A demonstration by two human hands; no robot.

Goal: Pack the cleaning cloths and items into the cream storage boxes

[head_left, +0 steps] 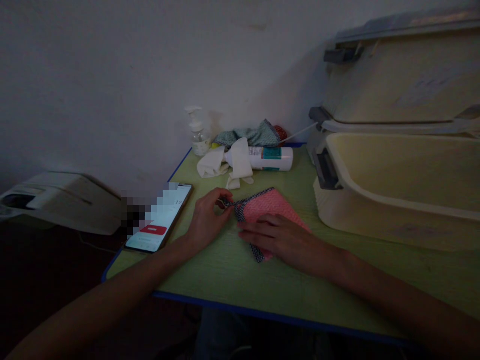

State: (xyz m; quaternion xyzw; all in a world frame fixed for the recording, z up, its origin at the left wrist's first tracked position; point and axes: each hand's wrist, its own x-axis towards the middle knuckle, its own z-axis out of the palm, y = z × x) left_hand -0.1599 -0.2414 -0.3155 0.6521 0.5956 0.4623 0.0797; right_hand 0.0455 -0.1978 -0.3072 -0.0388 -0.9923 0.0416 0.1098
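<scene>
A pink textured cloth (285,207) with a dark checked border lies on the green table in front of me. At its left corner, my left hand (210,215) pinches the checked edge, where a small loop shows. My right hand (275,237) rests over the cloth with its fingers stretched out flat, pressing on the pink fabric. Part of the cloth is hidden under that hand. To the left of my left hand lies a phone (161,220) with a lit screen.
Behind the cloth are a white bottle (279,159) on its side, white crumpled gloves (242,162), a bluish cloth (243,136) and a clear pump bottle (200,137). A large cream bin (352,210) with its lid up stands on the right. The table (225,280) has a blue edge.
</scene>
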